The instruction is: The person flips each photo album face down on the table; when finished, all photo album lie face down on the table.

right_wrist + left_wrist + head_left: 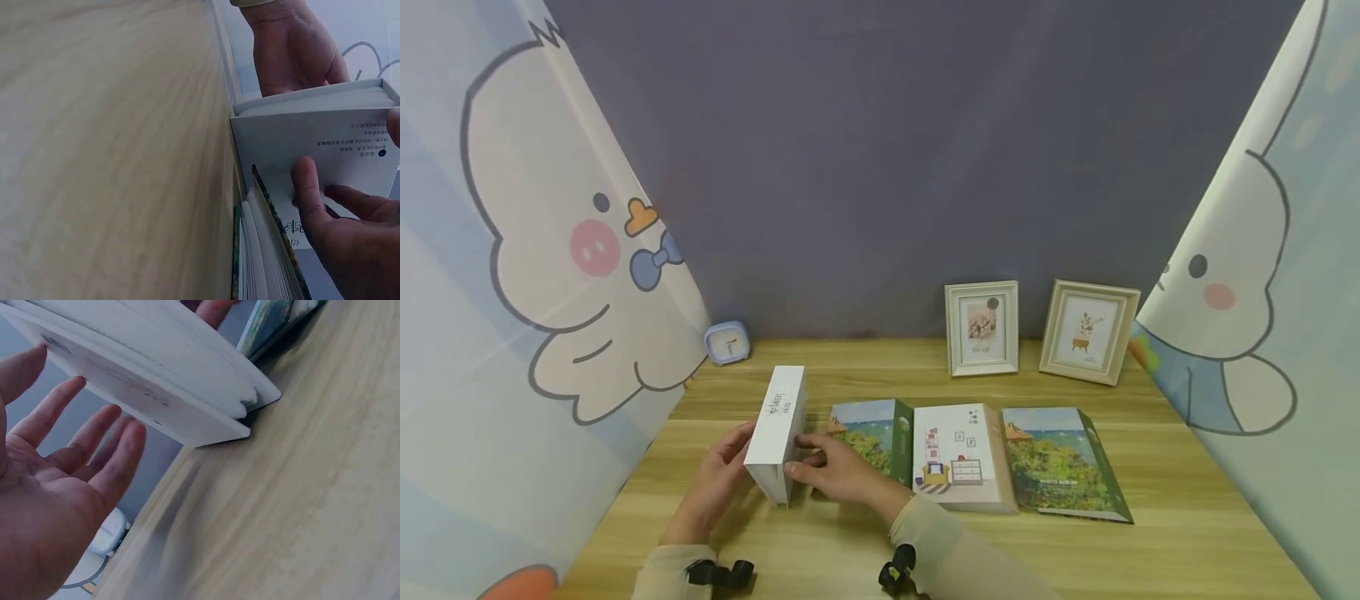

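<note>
left hand (56,487) is nearest the lens in its wrist view, fingers straight and spread, flat beside the white box (777,433). the box stands on edge on the wooden table (1187,533), left of three albums (962,458). right hand (838,471) presses extended fingers (309,194) against the box's other face.

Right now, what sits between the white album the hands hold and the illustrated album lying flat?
In the head view, a landscape-cover album lies between the white album and the illustrated album, with the right hand reaching across its near edge.
</note>
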Demonstrator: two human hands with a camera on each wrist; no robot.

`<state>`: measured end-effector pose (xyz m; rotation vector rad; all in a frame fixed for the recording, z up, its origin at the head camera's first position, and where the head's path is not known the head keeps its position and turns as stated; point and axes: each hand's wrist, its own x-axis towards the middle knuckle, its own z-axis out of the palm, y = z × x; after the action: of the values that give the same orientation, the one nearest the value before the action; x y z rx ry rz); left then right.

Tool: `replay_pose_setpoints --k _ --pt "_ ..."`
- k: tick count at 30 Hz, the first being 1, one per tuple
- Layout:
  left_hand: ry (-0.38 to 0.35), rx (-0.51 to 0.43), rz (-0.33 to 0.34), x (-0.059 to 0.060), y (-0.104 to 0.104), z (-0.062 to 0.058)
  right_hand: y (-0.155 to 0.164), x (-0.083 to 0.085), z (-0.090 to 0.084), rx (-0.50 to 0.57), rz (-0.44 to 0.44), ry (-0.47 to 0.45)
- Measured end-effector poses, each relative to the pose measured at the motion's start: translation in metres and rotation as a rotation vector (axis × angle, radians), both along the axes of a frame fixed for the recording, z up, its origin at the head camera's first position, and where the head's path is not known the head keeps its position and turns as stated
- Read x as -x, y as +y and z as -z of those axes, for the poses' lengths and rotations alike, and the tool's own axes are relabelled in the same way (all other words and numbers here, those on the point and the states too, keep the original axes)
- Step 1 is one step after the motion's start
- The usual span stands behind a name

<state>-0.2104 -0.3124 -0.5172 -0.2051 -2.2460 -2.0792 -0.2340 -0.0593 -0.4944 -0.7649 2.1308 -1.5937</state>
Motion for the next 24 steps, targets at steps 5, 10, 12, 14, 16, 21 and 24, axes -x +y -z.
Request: replay_pose_setpoints --k 5,10,12,14,16,21,24 --pt "0.027 -0.002 0.03 -0.002 -0.0016 0.0005 -0.0013 -0.0004 0.0002 0.027 0.008 -0.001" --pt "0.056 -0.002 0.067 -0.0045 -0.0026 0.0008 -0.0018 -0.0007 -0.0006 0.087 0.003 -0.018" --pt "0.067 -0.005 0.08 -0.0049 -0.0019 0.0005 -0.0014 -0.0006 -0.0006 0.118 0.0 -0.029" --pt "0.074 -0.009 0.087 -0.0051 -0.0006 0.0 -0.0009 -0.0002 -0.0002 0.142 0.0 -0.037" --pt "0.08 -0.008 0.09 -0.0055 0.0007 -0.0006 -0.0005 0.0004 0.0005 0.162 -0.001 -0.044" --pt "0.103 -0.002 0.089 -0.0036 0.003 0.0008 0.0001 0.0022 0.0019 0.188 -0.007 -0.037" --pt "0.124 -0.001 0.092 -0.002 0.0045 0.0018 0.0012 0.0022 0.0008 0.201 -0.018 -0.038"
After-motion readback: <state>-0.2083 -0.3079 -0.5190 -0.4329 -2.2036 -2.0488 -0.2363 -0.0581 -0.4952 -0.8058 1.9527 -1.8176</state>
